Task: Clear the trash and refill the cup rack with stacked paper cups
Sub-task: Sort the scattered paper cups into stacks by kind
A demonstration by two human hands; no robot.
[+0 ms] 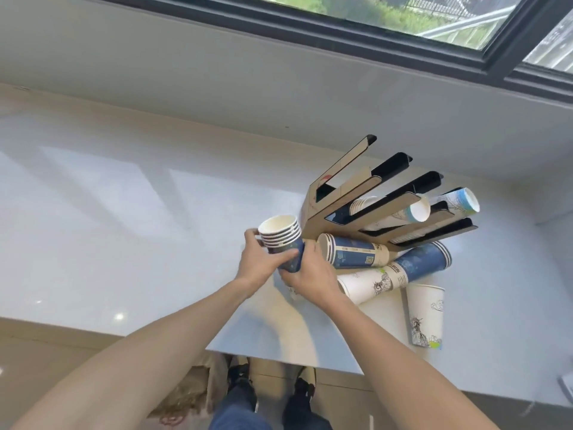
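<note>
Hands both grip your stack of blue cups (pixel 283 240): left hand (pixel 262 259) on its side, right hand (pixel 310 271) under its base, just left of the cup rack (pixel 372 209). Loose cup stacks (pixel 372 268) crowd the counter (pixel 124 228) below the rack.

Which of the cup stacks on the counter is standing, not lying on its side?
The white cup stack nearest the counter's front edge, rim up; the others lie sideways.
</note>
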